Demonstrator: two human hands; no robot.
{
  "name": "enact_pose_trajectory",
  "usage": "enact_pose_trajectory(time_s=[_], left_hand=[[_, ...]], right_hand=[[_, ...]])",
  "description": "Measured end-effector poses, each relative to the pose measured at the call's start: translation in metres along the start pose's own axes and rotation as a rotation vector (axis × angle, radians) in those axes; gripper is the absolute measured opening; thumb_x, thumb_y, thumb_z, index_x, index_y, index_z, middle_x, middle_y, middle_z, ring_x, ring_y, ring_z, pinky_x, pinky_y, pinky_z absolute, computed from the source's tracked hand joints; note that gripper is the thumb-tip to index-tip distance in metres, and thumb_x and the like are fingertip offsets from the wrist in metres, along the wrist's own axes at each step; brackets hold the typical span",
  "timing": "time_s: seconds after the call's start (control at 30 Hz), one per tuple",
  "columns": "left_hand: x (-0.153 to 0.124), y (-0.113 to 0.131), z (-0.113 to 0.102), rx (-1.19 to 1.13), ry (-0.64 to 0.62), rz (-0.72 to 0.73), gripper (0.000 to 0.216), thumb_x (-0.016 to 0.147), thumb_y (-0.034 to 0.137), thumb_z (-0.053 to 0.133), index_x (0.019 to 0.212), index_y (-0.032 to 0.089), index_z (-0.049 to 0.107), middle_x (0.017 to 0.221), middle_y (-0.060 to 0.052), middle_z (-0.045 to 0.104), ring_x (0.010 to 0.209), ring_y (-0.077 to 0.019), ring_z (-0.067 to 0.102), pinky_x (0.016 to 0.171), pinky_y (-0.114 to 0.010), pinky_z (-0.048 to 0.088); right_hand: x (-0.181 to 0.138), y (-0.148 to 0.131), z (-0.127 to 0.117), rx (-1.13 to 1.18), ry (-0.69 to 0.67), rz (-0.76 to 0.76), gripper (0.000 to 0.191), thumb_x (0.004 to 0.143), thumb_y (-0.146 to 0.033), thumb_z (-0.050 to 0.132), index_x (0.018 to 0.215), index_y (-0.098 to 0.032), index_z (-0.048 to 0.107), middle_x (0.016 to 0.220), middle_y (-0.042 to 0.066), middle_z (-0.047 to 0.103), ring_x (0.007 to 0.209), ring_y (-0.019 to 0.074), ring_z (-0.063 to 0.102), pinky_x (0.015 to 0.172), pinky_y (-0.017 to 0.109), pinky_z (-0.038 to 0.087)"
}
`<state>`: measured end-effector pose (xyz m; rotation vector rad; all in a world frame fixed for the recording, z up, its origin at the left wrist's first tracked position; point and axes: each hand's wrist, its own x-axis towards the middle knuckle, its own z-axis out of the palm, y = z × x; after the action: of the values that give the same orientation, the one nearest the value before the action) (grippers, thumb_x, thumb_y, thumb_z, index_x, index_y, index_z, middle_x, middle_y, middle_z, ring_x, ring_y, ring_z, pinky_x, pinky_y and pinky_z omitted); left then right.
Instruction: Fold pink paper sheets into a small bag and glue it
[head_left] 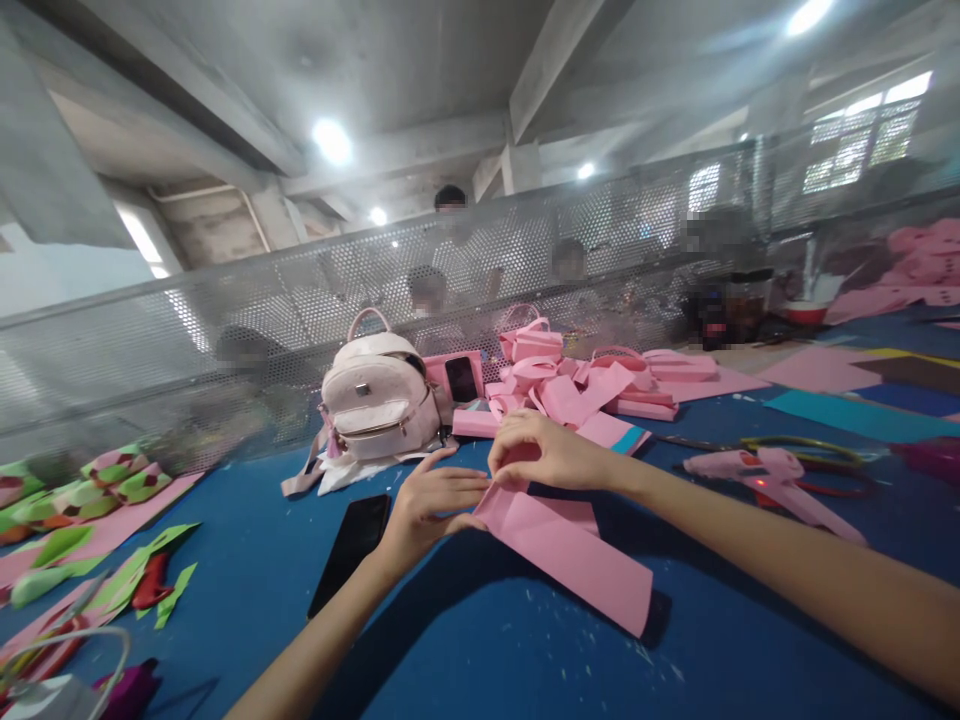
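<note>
A pink foam-like sheet piece (581, 560) is held tilted above the blue table, its long flap reaching toward the lower right. My right hand (544, 452) pinches its upper edge, the fingers curled and the fingertips partly hidden. At the left corner of the same piece, my left hand (435, 508) grips with thumb and fingers, the fingers fairly straight. A second pink layer shows behind the long flap; I cannot tell how the two are joined. Just left of my left hand lies a black phone (351, 552).
Behind my hands are a white backpack (379, 395) and a heap of pink pieces (570, 385) before a perforated metal screen (300, 285). A pink glue gun (772, 480) lies right, beside my right forearm. Green scraps (142, 565) lie left. People sit beyond the screen.
</note>
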<state>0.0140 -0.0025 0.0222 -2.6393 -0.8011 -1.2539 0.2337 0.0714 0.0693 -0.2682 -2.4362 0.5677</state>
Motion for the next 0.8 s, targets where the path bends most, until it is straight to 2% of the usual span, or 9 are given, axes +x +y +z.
enact_pose_trajectory(time_s=[0.17,0.33,0.4,0.67,0.8], left_hand=[[0.000,0.001,-0.002,0.034,-0.003,-0.017,0.019,0.092,0.034,0.060,0.106,0.028,0.071,0.100,-0.002,0.076,0.094,-0.0201,0.072,0.109,-0.048,0.037],[0.003,0.009,-0.002,0.004,0.006,-0.247,0.023,0.097,0.026,0.050,0.101,0.026,0.073,0.105,-0.004,0.075,0.099,-0.0207,0.070,0.103,-0.046,0.042],[0.004,0.014,0.000,0.017,0.022,-0.295,0.023,0.096,0.025,0.051,0.096,0.026,0.074,0.104,-0.003,0.075,0.095,-0.0207,0.071,0.100,-0.046,0.044],[0.011,0.025,0.003,0.226,-0.016,-0.301,0.021,0.093,0.020,0.053,0.089,0.025,0.073,0.092,-0.001,0.077,0.083,-0.0192,0.073,0.097,-0.046,0.047],[0.013,0.026,-0.002,0.258,-0.034,-0.294,0.022,0.092,0.020,0.053,0.083,0.024,0.073,0.090,0.000,0.077,0.077,-0.0180,0.072,0.097,-0.045,0.048]], right_hand=[[0.000,0.003,0.000,0.015,0.043,0.020,0.007,0.083,-0.022,0.066,0.076,-0.019,0.068,0.079,0.001,0.068,0.080,0.0176,0.059,0.078,0.033,0.043],[-0.001,0.003,0.003,-0.121,0.163,0.010,0.009,0.084,-0.023,0.066,0.076,-0.020,0.066,0.080,0.001,0.068,0.080,0.0178,0.058,0.084,0.036,0.040],[-0.001,0.001,0.005,-0.174,0.177,-0.002,0.007,0.084,-0.022,0.066,0.078,-0.020,0.066,0.081,0.000,0.068,0.081,0.0179,0.057,0.088,0.037,0.037],[-0.001,-0.002,0.006,-0.225,0.182,0.000,0.011,0.081,-0.021,0.071,0.072,-0.020,0.065,0.077,-0.002,0.067,0.082,0.0177,0.056,0.091,0.037,0.033],[0.000,-0.002,0.007,-0.224,0.181,-0.002,0.009,0.084,-0.023,0.070,0.075,-0.021,0.068,0.077,-0.001,0.067,0.082,0.0180,0.057,0.090,0.038,0.035]])
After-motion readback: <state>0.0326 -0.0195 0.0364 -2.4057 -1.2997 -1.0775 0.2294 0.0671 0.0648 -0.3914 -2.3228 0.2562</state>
